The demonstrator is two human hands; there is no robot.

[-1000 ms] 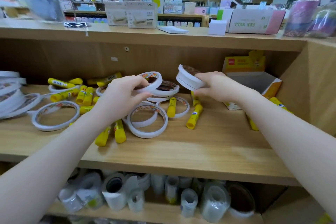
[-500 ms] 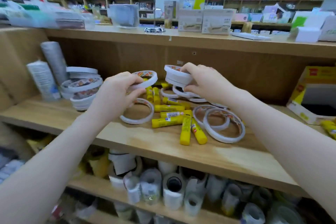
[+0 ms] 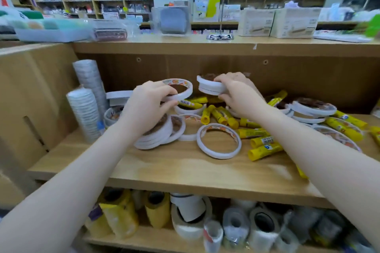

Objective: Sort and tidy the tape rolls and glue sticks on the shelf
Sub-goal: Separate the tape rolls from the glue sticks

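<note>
Both hands up over the wooden shelf (image 3: 185,172), each holding tape.

Left hand (image 3: 147,104) pinches one thin tape ring (image 3: 185,88) by its near rim, lifted clear of the shelf. Right hand (image 3: 238,94) grips a small stack of rolls (image 3: 208,87), fingers curled over the top, just right of the ring. Below: leaning pile of rolls (image 3: 158,135) under the left wrist, loose ring (image 3: 219,141) lying flat mid-shelf, yellow glue sticks (image 3: 261,141) scattered to the right. Wrapped columns (image 3: 86,107) stand far left.
</note>
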